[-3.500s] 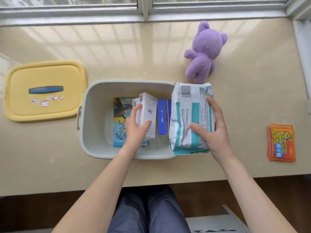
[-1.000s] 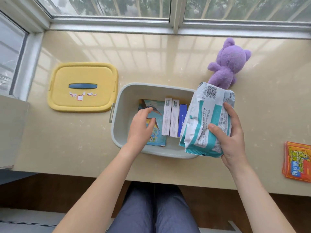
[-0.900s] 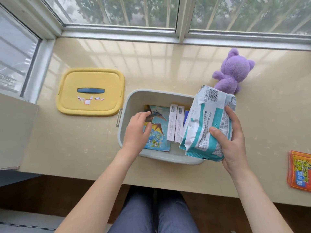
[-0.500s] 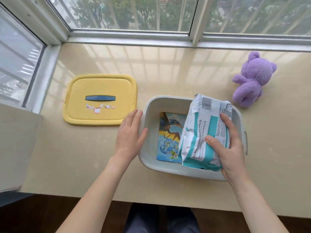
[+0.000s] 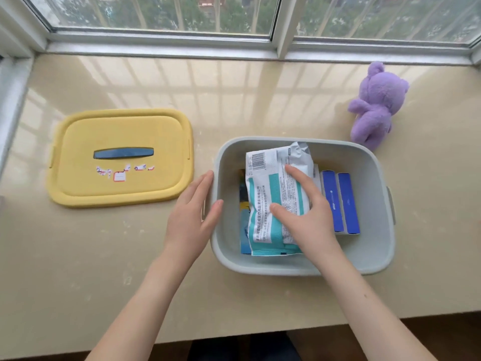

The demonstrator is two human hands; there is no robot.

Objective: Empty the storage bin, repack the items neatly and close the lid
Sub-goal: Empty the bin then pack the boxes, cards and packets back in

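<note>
The grey storage bin (image 5: 286,267) stands on the beige sill. Inside it a white-and-teal pack (image 5: 263,201) lies flat over a picture book (image 5: 243,225), of which only the left strip shows. My right hand (image 5: 304,212) holds the pack from above, thumb and forefinger on its face. Two blue boxes (image 5: 341,201) stand on edge at the bin's right side. My left hand (image 5: 192,217) lies flat against the bin's left outer wall, with straight fingers and the thumb over the rim. The yellow lid (image 5: 119,183), with its blue handle, lies left of the bin.
A purple plush bear (image 5: 374,105) sits on the sill behind the bin's right corner. The window frame (image 5: 161,45) runs along the back, and a side wall closes the left end. The sill's front edge is near my forearms.
My right hand has lowered the pack from a tilted hold above the rim down flat into the bin. My left hand has moved right, onto the bin's left wall.
</note>
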